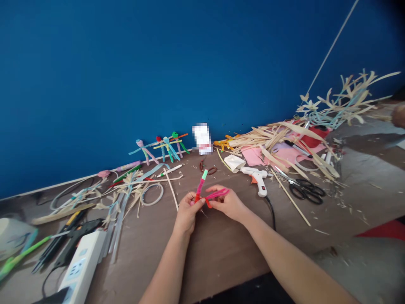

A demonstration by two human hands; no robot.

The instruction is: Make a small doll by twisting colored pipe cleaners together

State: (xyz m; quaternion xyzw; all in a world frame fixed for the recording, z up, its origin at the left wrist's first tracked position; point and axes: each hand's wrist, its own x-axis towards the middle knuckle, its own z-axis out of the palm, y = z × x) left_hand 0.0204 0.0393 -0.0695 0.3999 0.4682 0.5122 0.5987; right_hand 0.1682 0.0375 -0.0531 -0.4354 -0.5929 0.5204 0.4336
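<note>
My left hand (187, 213) and my right hand (228, 202) meet above the brown table (221, 249), both pinching a small figure of pink and red pipe cleaners (209, 195). Its upright pink stem ends in a green tip (205, 174). The left fingers grip the stem near its base. A pink loop that sticks out sideways is held by the right fingers. Several finished pipe-cleaner figures (164, 147) lean against the blue wall behind.
A white glue gun (257, 177) and black scissors (305, 189) lie right of my hands. Dried straw strips (278, 139) and pink paper pile at the back right. A power strip (82, 264), a dark glue gun (76, 240) and rings of cord lie at left.
</note>
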